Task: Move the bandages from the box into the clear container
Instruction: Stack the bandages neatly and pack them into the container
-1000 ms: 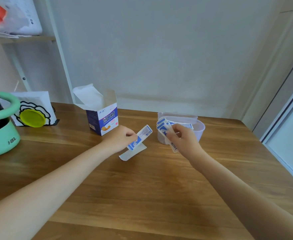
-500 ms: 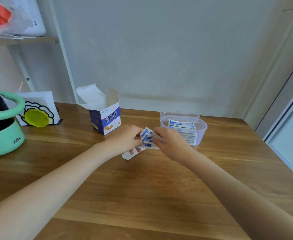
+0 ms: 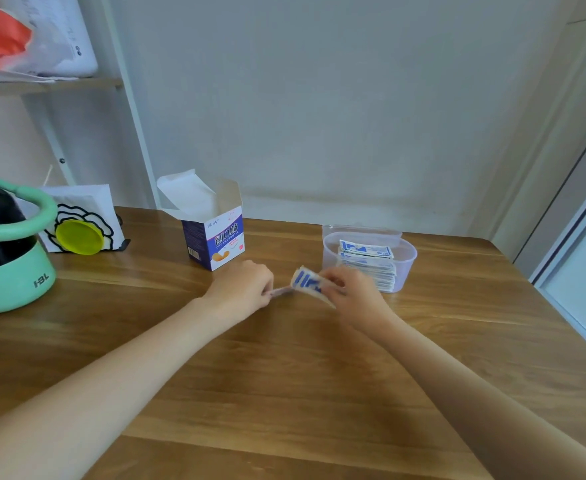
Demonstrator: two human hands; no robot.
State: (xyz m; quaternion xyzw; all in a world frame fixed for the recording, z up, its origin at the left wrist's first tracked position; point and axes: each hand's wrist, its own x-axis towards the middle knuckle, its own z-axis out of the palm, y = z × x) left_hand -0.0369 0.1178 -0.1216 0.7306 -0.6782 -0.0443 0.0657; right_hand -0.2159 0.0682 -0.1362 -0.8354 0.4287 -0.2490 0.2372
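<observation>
The open blue and white bandage box (image 3: 213, 242) stands upright on the wooden table (image 3: 284, 375), its flaps up. To its right sits the clear container (image 3: 405, 268) with a stack of blue-printed bandages (image 3: 367, 268) inside. Between them my right hand (image 3: 352, 294) grips a small bunch of wrapped bandages (image 3: 305, 281) just above the table. My left hand (image 3: 241, 289) pinches a pale strip (image 3: 281, 292) low over the table; what the strip is stays blurred.
A mint-green tub (image 3: 11, 271) with a black item stands at the left edge. Behind it leans a white card with a yellow disc (image 3: 78, 237). A shelf post (image 3: 125, 109) rises at the back left. A door frame (image 3: 571, 216) borders the right side.
My right hand left a stack of bandages in the container, came back left, and took the bandage from my left hand. My hands have now drawn slightly apart. The camera tilted a little.
</observation>
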